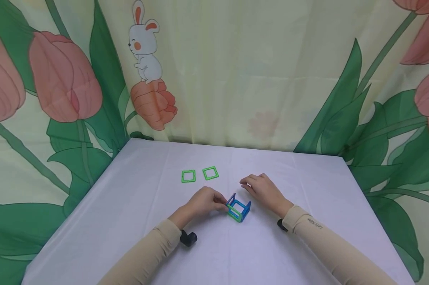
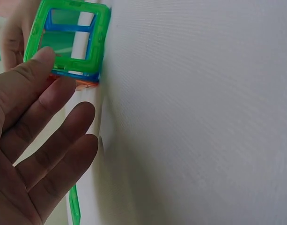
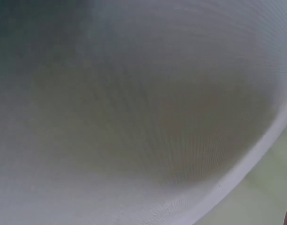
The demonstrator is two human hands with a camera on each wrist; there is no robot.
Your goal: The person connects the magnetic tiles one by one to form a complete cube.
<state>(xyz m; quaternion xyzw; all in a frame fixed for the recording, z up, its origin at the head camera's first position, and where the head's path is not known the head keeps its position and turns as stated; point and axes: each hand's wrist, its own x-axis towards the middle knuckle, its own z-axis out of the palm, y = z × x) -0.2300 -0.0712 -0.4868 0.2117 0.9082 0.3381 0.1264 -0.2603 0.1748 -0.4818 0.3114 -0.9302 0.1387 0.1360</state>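
A small open box of square magnetic tiles (image 1: 245, 211), blue with a green tile (image 2: 70, 64) on its near side, stands on the table. My left hand (image 1: 206, 202) is at its left edge. In the left wrist view, the thumb lies on the green tile and the index finger is behind it, pinching its edge. The other left fingers (image 2: 70, 159) are spread loosely. Just right of the box, my right hand (image 1: 265, 192) hovers with bent, relaxed fingers and holds nothing. The right wrist view shows mostly tablecloth, with only a fingertip at its edge.
Two loose green square tiles (image 1: 188, 181) lie flat farther back, left of the box. A white cloth covers the table (image 1: 289, 245), whose back edge meets a curtain (image 1: 214, 79) printed with tulips and a rabbit. Black wrist cameras (image 1: 188, 238) sit under both sleeves.
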